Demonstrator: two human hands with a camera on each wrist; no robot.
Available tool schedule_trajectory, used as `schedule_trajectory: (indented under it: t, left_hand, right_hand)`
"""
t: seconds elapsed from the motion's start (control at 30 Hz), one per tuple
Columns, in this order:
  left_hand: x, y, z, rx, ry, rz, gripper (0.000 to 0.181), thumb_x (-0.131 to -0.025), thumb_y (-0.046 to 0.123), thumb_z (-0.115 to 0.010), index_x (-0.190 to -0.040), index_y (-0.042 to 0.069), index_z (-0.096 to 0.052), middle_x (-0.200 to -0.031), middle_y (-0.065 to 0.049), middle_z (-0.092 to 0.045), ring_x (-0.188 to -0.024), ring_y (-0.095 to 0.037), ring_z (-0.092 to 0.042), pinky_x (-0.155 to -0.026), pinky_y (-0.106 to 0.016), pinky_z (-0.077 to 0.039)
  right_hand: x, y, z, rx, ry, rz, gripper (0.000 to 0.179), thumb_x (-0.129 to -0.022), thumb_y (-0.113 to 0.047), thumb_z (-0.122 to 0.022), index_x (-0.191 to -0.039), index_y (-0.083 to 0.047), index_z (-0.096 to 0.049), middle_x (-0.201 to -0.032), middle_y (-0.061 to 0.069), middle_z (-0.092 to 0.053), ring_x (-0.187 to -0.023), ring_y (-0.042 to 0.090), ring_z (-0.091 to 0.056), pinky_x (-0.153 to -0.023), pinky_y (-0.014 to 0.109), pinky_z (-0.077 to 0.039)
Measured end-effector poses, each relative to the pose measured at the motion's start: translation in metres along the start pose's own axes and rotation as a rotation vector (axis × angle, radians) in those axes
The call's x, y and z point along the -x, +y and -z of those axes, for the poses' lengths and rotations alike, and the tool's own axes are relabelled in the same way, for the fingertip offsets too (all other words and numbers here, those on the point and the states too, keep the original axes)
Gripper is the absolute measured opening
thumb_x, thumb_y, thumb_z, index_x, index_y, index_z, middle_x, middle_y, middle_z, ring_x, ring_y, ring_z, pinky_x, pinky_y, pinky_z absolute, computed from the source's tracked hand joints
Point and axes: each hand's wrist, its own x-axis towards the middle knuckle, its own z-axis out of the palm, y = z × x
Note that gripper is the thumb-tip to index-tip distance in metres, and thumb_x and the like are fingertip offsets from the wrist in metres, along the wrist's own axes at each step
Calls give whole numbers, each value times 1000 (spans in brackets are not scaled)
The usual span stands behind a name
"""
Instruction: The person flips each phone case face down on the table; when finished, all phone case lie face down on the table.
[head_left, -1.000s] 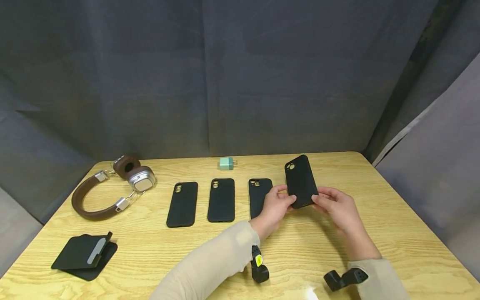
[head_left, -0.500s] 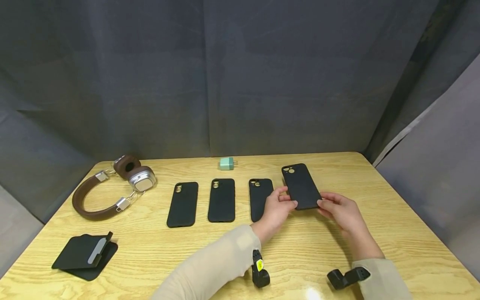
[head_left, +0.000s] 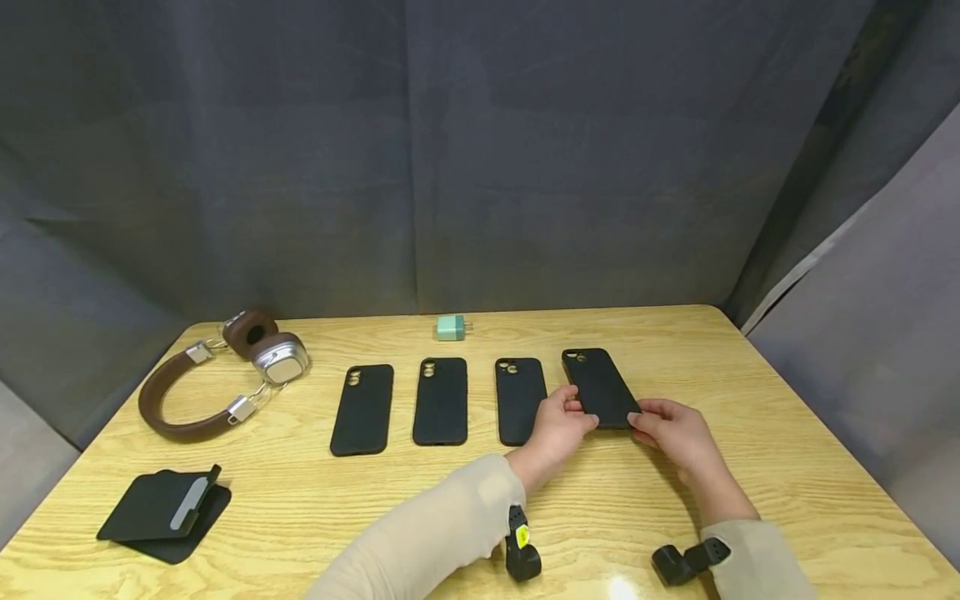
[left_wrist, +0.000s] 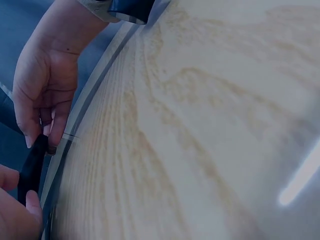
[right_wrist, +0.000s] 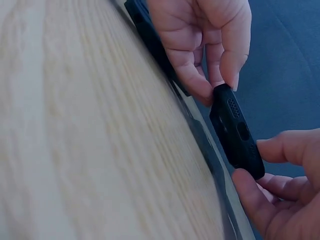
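Note:
Both hands hold one black phone case (head_left: 601, 390) at the right end of a row of similar cases. My left hand (head_left: 557, 429) pinches its near left corner, thumb on the back and fingers beneath. At the near right corner, my right hand (head_left: 675, 435) pinches it the same way. The camera cutouts face up at the far end. In the right wrist view the lower edge of the held phone case (right_wrist: 236, 131) shows speaker holes and a port opening, between the two hands. Just left of my left hand lies another black phone case (head_left: 519, 400).
Two more black phone cases, a middle one (head_left: 440, 402) and a left one (head_left: 362, 410), lie in the row. Behind stands a mint charger plug (head_left: 451, 327). Brown headphones (head_left: 180, 417) and a black card wallet (head_left: 153, 504) are on the table's left side.
The held phone case has come down toward the table and tilted flatter, its far end dropping. Both hands have lowered with it, still gripping its near corners.

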Motion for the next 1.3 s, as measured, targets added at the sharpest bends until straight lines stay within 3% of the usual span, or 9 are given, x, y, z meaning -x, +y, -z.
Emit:
schedule_trajectory:
  t: [0.13, 0.27, 0.43, 0.67, 1.17, 1.3]
  left_hand:
    - [0, -1, -2, -40, 13, 5, 52, -84, -5, -61, -132, -6, -43, -105, -12, -50, -98, -20, -56, -81, -28, -50]
    - [0, -1, -6, -95, 42, 19, 51, -84, -2, -62, -132, -5, -45, -103, -10, -50, -98, -20, -57, -81, -29, -50]
    - [-1, -2, -9, -196, 93, -15, 46, -84, 0, -64, -128, -6, -50, -99, -9, -54, -93, -20, -59, -78, -29, -51]
    - [1, -2, -11, -343, 108, -36, 45, -82, 3, -66, -124, -6, -54, -100, -9, -60, -95, -21, -61, -79, -29, -51]
    - [5, 2, -13, -273, 97, 68, 51, -80, -2, -60, -130, -4, -49, -112, -11, -57, -107, -24, -56, -87, -35, -48]
    - [6, 2, -12, -283, 80, 55, 52, -80, -2, -59, -130, -5, -48, -112, -12, -57, -107, -24, -56, -86, -33, -48]
  right_hand:
    - [-1, 1, 0, 18, -2, -2, 54, -92, -16, -54, -131, 17, -36, -129, 36, -41, -108, 34, -57, -80, 27, -52]
    - [-2, 2, 1, 50, -7, -19, 60, -90, -19, -60, -131, 16, -36, -127, 35, -43, -105, 32, -59, -79, 26, -52]
    - [-2, 3, 1, 110, -10, -36, 70, -83, -25, -68, -130, 16, -37, -123, 32, -47, -102, 29, -54, -75, 22, -51]
    - [-4, 5, 0, 187, 21, -39, 70, -81, -25, -71, -129, 14, -40, -121, 31, -47, -103, 35, -47, -84, 36, -45]
    - [-5, 3, -7, 245, 46, -48, 62, -80, -16, -70, -127, 14, -42, -119, 31, -47, -103, 38, -46, -88, 47, -41]
    - [-7, 3, -8, 259, 48, -53, 61, -80, -14, -69, -127, 13, -42, -119, 31, -47, -103, 38, -46, -88, 47, -41]
